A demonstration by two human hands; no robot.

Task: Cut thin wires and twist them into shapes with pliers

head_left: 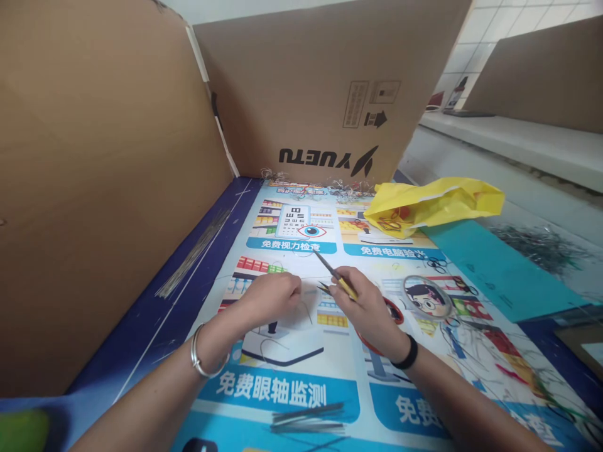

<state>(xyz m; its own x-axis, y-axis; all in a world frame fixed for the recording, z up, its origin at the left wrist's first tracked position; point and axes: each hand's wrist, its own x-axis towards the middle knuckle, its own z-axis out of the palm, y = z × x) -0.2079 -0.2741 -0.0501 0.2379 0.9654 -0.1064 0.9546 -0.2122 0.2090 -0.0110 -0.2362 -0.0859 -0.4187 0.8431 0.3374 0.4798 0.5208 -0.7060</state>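
Note:
My left hand [271, 298] rests closed on a printed poster [301, 389] that covers the table, its fingers pinched on something small I cannot make out. My right hand [370, 307] is closed on a thin yellow-handled tool [335, 275] whose metal tip points up and left. The two hands nearly touch over the poster's middle. A silver bangle [207, 355] circles my left wrist and a black band [407, 355] my right. Thin wire pieces lie between the hands.
Cardboard walls [306, 94] stand at the left and back. A yellow plastic bag [433, 204] lies at back right, with a teal sheet [499, 270] beside it. A bundle of thin metal rods [193, 254] lies at left; short dark strips [308, 419] lie near me.

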